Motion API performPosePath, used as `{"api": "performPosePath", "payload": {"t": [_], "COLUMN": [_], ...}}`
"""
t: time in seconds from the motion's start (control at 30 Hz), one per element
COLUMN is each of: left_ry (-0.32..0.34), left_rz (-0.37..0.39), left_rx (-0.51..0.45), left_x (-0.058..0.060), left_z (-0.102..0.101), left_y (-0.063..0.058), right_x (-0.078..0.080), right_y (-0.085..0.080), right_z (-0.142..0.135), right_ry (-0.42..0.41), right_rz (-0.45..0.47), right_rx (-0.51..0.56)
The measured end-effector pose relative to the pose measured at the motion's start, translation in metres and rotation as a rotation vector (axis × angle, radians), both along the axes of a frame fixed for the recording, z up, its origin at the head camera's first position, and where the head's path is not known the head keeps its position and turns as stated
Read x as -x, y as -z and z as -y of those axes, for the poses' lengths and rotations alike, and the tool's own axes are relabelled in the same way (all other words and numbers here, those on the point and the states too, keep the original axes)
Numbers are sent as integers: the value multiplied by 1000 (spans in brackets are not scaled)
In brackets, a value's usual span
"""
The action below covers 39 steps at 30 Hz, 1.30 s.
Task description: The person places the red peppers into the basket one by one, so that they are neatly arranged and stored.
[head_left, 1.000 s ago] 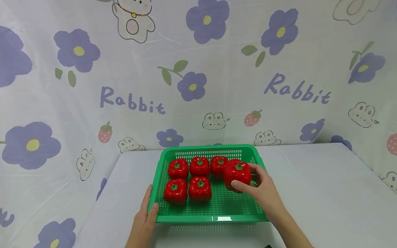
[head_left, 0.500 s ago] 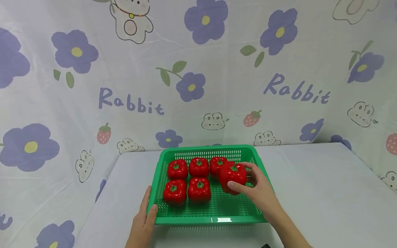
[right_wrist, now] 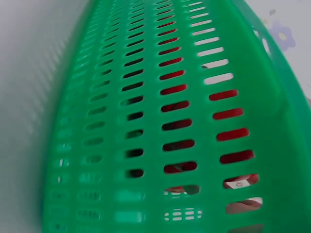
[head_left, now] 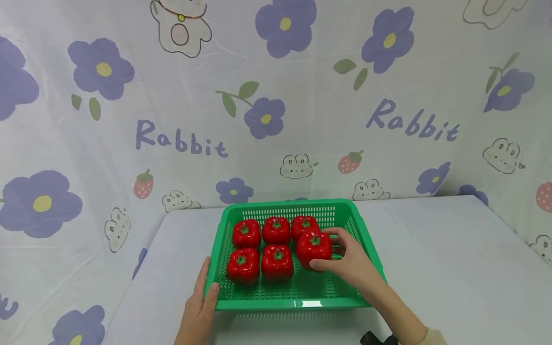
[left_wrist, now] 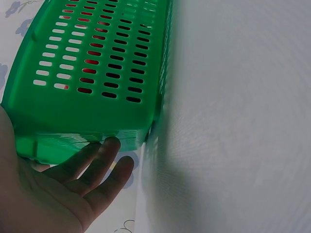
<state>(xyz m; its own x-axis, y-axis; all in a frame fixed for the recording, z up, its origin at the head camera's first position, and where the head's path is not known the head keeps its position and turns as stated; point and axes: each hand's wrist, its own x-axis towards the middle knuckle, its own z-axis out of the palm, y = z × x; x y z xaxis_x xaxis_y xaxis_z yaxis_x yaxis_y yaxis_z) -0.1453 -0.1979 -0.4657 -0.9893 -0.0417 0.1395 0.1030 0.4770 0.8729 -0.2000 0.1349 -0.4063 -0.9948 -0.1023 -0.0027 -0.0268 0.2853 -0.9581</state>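
Observation:
In the head view my right hand [head_left: 351, 263] grips a red bell pepper [head_left: 311, 251] from its right side, thumb in front and fingers behind. It hangs inside the green slotted basket [head_left: 302, 304], right beside the other peppers. Several more red bell peppers [head_left: 277, 262] sit in the basket in two rows, green stems up. My left hand [head_left: 200, 302] rests at the basket's front left corner, thumb on the rim. The left wrist view shows its fingers [left_wrist: 104, 162] extended along the outer wall. Red shows through the slots of the basket wall [right_wrist: 194, 29] in the right wrist view.
The basket stands on a white table [head_left: 448, 249] with a patterned cloth [head_left: 319, 120] hanging behind it. A black object [head_left: 378, 339] shows by my right wrist, at the bottom edge of the head view.
My right hand has carried the pepper leftward and slightly down inside the basket, closer to the other peppers. The left hand has kept its place at the corner.

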Motion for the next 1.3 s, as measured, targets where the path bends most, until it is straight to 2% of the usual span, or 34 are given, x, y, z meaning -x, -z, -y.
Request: {"api": "performPosePath", "payload": {"t": [0.33, 0.47, 0.6, 0.83, 1.3], "left_ry": [0, -16, -24, -21, -13], "left_rz": [-7, -2, -3, 6, -28], "left_rx": [5, 16, 18, 10, 11], "left_x": [0, -1, -1, -1, -1], "left_z": [-1, -1, -1, -2, -3], "left_y": [-1, 0, 1, 0, 1], "right_x": [9, 11, 11, 13, 12], "right_y": [4, 6, 6, 7, 8], "right_z": [-1, 1, 3, 3, 2], "right_ry": [23, 3, -20, -1, -28], "right_rz": [31, 34, 35, 54, 58], "right_rx": [-42, -58, -62, -82, -92]}}
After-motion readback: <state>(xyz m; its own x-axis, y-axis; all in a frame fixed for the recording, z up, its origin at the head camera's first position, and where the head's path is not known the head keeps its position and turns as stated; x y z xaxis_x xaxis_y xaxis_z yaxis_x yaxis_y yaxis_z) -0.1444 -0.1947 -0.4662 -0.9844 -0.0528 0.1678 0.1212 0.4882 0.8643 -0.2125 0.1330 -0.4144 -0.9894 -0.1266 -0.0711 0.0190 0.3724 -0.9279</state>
